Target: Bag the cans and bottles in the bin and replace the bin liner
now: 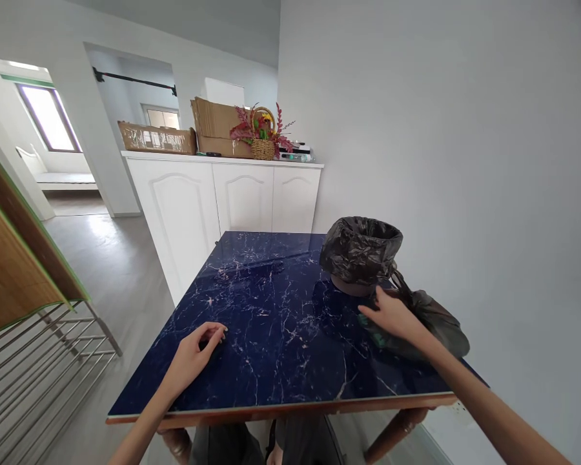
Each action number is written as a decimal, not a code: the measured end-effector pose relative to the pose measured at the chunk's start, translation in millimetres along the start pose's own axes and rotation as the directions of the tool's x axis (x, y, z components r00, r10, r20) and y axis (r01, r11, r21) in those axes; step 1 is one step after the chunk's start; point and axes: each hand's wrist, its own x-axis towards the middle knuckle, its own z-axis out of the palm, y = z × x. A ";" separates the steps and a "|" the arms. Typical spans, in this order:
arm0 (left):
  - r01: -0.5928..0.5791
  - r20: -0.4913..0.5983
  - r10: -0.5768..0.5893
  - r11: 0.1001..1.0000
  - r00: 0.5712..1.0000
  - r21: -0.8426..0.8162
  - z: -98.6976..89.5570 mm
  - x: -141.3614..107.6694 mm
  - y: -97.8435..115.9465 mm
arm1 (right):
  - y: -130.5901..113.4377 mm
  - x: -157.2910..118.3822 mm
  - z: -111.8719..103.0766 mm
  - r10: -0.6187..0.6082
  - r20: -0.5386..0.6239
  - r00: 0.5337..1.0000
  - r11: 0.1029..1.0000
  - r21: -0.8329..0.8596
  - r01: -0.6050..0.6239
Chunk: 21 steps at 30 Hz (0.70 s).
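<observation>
My left hand [198, 352] rests on the left front of the dark blue marbled table [271, 349]. Its fingers are loosely curved, with a gap by the thumb and nothing visible in it. My right hand [394, 313] is above a tied black plastic bag [445, 329] on the right, thumb and forefinger apart; whether it touches the bag I cannot tell. Just beyond that hand stands a round bin [351, 284], lined with a black bin bag [361, 252] folded over its rim. What the tied bag contains is hidden.
A plain wall [465, 161] runs along the right. Behind the table, a white cabinet [242, 194] bears cardboard boxes [223, 126] and a flower basket [263, 148]. On the left are a metal rack [72, 342] and a wooden panel [19, 258].
</observation>
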 end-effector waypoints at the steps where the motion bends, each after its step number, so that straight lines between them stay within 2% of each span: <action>1: 0.001 -0.002 -0.001 1.000 1.000 0.003 0.4 0.1 -0.2 | -9.7 -13.0 8.1 -0.021 -0.005 1.000 1.000 0.017 0.021; 6: 0.001 0.002 -0.001 1.000 1.000 0.029 1.4 1.0 -1.2 | -62.1 -68.7 57.0 -0.228 -0.023 0.973 0.958 0.172 0.228; 9: 0.005 0.005 -0.005 0.999 1.000 0.043 1.6 0.9 -0.3 | -75.3 -84.4 84.8 -0.204 -0.026 0.979 0.902 0.383 0.198; 11: -0.005 0.004 0.005 0.999 1.000 0.042 2.3 0.4 0.3 | -74.2 -88.5 96.9 -0.156 -0.031 0.987 0.881 0.448 0.153; 16: -0.014 -0.004 0.014 0.998 1.000 0.055 5.9 -0.2 -0.5 | -65.5 -90.1 102.4 -0.114 0.010 0.993 0.859 0.503 0.094; 21: -0.015 -0.018 0.016 0.998 1.000 0.066 6.9 0.4 -4.3 | -67.2 -91.0 102.7 -0.071 0.024 0.997 0.854 0.517 0.049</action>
